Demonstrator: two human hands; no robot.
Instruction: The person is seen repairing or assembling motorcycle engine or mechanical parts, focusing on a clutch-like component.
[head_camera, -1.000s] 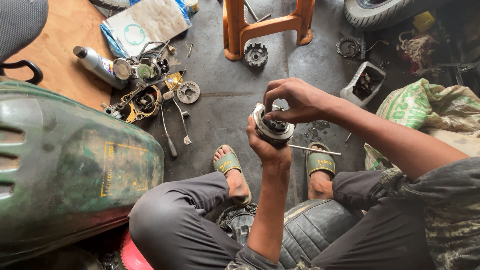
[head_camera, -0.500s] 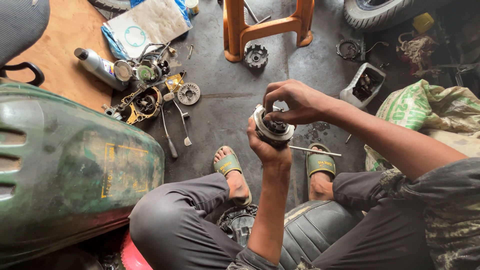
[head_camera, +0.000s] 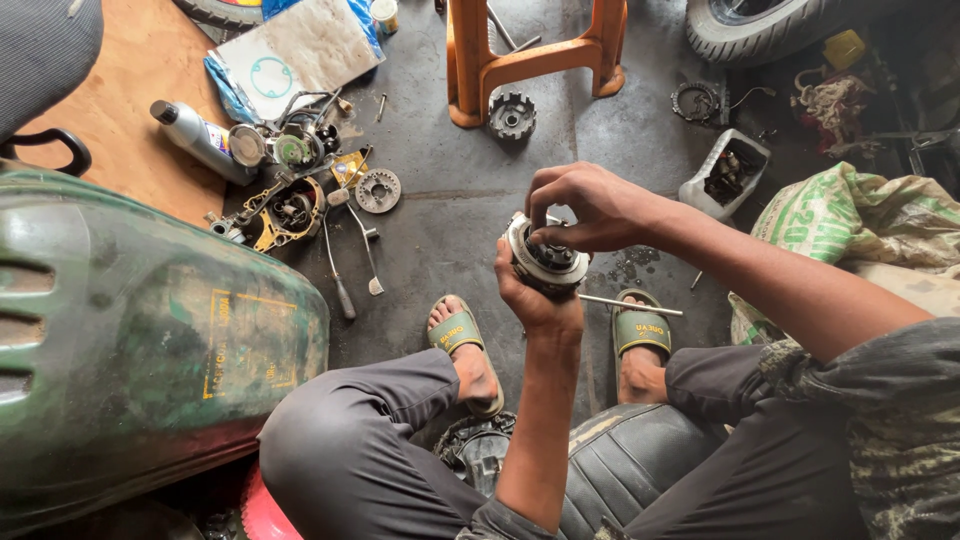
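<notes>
Nearest to me, my left hand (head_camera: 530, 295) cups the round, greasy grey metal clutch assembly (head_camera: 545, 262) from below, fingers curled up against its rim, holding it above the floor between my 2 knees. My right hand (head_camera: 585, 205) sits on top, fingertips (head_camera: 540, 235) bunched and pinching something at its centre; I cannot tell what. I judge this part heavy, rigid and oil-slick, so the broad outer rim is the safest place to grip. Just beyond it a thin steel rod (head_camera: 630, 305) lies by my green sandals (head_camera: 640, 330). To the left bulks a worn green fuel tank (head_camera: 130, 340) with a faded yellow rectangular label. Further out lie a grey oil bottle (head_camera: 200, 140), a blue-edged gasket packet (head_camera: 295, 50) and, at right, a green-and-white printed sack (head_camera: 850, 215).
</notes>
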